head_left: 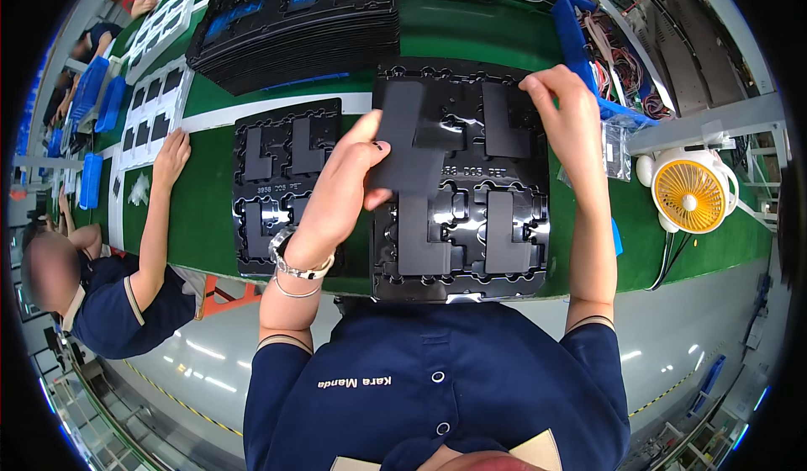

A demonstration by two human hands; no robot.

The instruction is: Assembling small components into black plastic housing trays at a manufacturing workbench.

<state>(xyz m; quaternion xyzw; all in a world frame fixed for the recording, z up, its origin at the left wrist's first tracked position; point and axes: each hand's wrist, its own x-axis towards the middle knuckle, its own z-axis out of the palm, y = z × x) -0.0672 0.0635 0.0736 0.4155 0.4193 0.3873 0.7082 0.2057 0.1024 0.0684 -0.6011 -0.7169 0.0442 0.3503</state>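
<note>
Two bare hands at frame centre, over a black moulded tray on the green belt. Left hand pinching a flat black L-shaped piece, thumb and fingers pressed on its lower left edge, held just above the tray's upper left pocket. Right hand at upper right, fingertips closed on the top of a second black piece lying in its pocket. Probably mid-loading: two lower pockets already filled, upper ones being seated. Next, likely lining up the held piece with its recess and pressing flat. Hard to tell whether the right-hand piece sits fully home. Neighbouring tray partly hidden behind the left wrist.
</note>
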